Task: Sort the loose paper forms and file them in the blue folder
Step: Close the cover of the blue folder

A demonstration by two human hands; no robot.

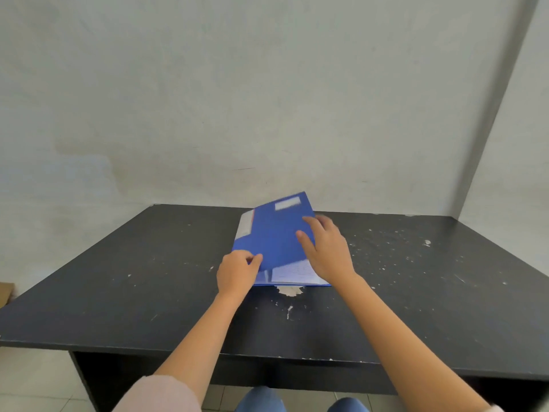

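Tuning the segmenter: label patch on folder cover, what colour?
White, on the blue folder cover; head view.

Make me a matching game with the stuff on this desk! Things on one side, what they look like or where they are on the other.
Things:
1. blue folder
2. paper forms
3. left hand
4. desk

Descriptions:
A. black, with chipped pale spots
B. white with printed grids, peeking out under the raised cover
C. cover lifted partway, white label near its top
D. pinching the folder's near left corner

Pairs: 1-C, 2-B, 3-D, 4-A
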